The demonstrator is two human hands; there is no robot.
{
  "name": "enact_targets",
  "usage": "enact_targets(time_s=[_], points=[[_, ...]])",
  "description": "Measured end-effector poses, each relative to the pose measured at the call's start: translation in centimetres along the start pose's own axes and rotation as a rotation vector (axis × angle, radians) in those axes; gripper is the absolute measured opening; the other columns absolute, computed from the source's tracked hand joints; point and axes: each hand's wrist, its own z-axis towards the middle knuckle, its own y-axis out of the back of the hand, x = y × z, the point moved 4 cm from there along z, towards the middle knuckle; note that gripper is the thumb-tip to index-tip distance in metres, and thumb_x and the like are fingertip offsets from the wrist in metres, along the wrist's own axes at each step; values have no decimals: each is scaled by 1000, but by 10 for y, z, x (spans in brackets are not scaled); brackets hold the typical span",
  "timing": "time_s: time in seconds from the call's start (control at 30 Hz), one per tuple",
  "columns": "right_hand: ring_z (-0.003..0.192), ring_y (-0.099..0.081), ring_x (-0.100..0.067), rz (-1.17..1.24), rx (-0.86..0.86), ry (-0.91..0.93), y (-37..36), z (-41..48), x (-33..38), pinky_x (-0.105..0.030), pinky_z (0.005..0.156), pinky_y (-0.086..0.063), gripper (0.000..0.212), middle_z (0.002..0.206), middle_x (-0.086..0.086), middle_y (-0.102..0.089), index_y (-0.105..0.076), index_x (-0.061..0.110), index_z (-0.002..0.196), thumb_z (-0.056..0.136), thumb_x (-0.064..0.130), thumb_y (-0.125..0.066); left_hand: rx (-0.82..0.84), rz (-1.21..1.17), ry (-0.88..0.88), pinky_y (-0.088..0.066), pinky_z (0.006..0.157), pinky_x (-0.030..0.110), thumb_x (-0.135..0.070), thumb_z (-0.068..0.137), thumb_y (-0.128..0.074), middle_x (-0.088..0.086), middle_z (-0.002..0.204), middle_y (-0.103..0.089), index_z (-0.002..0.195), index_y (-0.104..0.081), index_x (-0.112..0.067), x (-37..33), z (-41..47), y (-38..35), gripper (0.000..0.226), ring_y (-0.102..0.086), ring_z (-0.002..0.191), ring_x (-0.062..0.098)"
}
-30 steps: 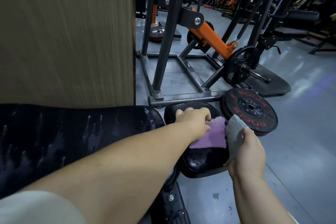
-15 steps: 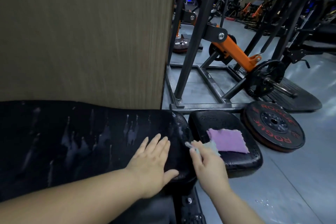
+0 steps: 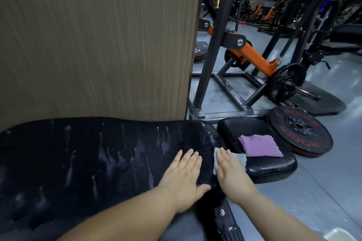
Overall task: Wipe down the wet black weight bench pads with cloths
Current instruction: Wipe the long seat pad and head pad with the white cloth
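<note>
My left hand [image 3: 184, 170] lies flat on the wet long pad [image 3: 88, 162]. My right hand [image 3: 231, 170], just beside it, presses the pale cloth [image 3: 240, 159] with straight fingers at the pad's end. My worry: the cloth straddles the rounded edge, so a stroke toward 3 o'clock could drag it off. Streaks [image 3: 117, 154] run off at 9 o'clock. The purple cloth [image 3: 260, 146] lies at 1 o'clock on the seat pad [image 3: 274, 168].
</note>
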Motion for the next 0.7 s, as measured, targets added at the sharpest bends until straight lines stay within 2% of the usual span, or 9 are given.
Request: enact_targets(time_s=[0.2,0.4,0.5,0.7], points=[[148,3,-19,-33,54,-43,3,41,2,-23,115,6,54,161,-6,-1,-4,9,153,105,25,-24,-16,9,-18,18,118,42,-62,98,-11,6,163,14,154,10,-9,2,2,-2,80,22,147,19],[148,4,-16,-42,-2,-24,-1,6,3,-17,110,10,56,161,-1,-2,-2,10,153,105,26,-26,-34,-22,-38,19,117,41,-61,99,-13,7,162,15,154,10,-9,3,2,-5,79,18,148,19],[148,6,-15,-86,-3,-6,-4,-15,5,-12,105,16,57,161,-1,1,0,8,152,105,26,-25,-21,-13,-42,17,118,42,-61,99,-12,8,162,16,153,11,-8,4,3,-6,79,18,148,21],[148,5,-15,-131,40,-56,-3,-14,11,-16,107,12,56,161,1,2,1,11,153,105,27,-23,43,62,-67,15,119,43,-62,98,-11,10,162,13,153,10,-6,6,4,-1,81,15,149,23]])
